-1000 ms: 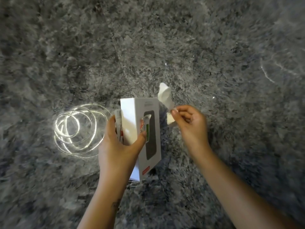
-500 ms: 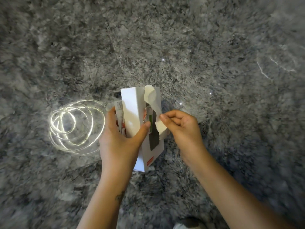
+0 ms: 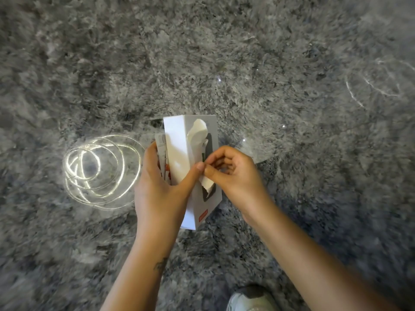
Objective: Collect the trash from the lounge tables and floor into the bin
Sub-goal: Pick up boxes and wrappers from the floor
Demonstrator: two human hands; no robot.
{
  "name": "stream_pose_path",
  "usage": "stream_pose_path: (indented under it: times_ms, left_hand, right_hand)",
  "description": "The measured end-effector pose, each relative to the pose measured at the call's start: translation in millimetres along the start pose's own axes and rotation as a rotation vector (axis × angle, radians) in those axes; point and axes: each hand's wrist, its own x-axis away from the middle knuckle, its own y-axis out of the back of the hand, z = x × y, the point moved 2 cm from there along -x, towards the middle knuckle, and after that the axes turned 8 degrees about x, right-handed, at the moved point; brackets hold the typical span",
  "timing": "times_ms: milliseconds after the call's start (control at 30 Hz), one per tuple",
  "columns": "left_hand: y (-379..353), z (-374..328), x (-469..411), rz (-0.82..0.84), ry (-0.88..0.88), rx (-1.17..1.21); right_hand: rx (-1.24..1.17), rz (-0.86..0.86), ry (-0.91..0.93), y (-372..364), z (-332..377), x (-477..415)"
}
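My left hand [image 3: 161,187] grips a white product box [image 3: 177,149] with a dark device printed on its front, held upright over the carpet, together with some smaller printed packaging [image 3: 162,151] behind it. My right hand [image 3: 233,173] pinches a torn strip of white paper [image 3: 197,133] and holds it against the box's front, right beside my left thumb. The strip's lower end [image 3: 206,183] shows below my fingers. No bin is in view.
A shaggy grey carpet [image 3: 224,63] fills the whole view. A coil of bright reflective wire [image 3: 98,171] lies on it to the left of my hands. Fainter thin loops [image 3: 372,86] show at the upper right. A shoe tip [image 3: 251,297] is at the bottom.
My right hand has carried the white paper strip leftward from beside the box onto its front, meeting my left thumb. The box has stayed in my left hand.
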Motion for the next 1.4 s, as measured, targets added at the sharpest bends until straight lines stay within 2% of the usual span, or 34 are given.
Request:
stream_pose_path:
  times_ms: [267, 467, 800, 900, 1100, 1400]
  left_hand:
    - [27.2, -6.6, 5.9, -0.131, -0.046, 0.016]
    - [54.3, -13.2, 31.0, -0.224, -0.135, -0.034]
    - [169.1, 6.7, 116.0, -0.409, -0.201, 0.043]
    - [217.4, 19.9, 139.9, -0.502, -0.197, 0.023]
    - [288.6, 64.0, 185.9, -0.7, -0.093, 0.024]
    - [349.0, 126.6, 259.1, -0.893, 0.061, 0.061]
  right_hand:
    - [-0.049, -0.082, 0.117, 4.6, 16.4, 7.4]
    - [0.048, -0.112, 0.233, 0.2, 28.3, 28.7]
    - [0.178, 0.01, 0.406, -68.8, 51.6, 100.0]
    - [0.174, 0.089, 0.41, -113.0, 46.3, 123.1]
    - [0.382, 0.43, 0.511, -184.2, 20.2, 169.8]
    - [0.546, 0.639, 0.648, -260.9, -5.5, 212.4]
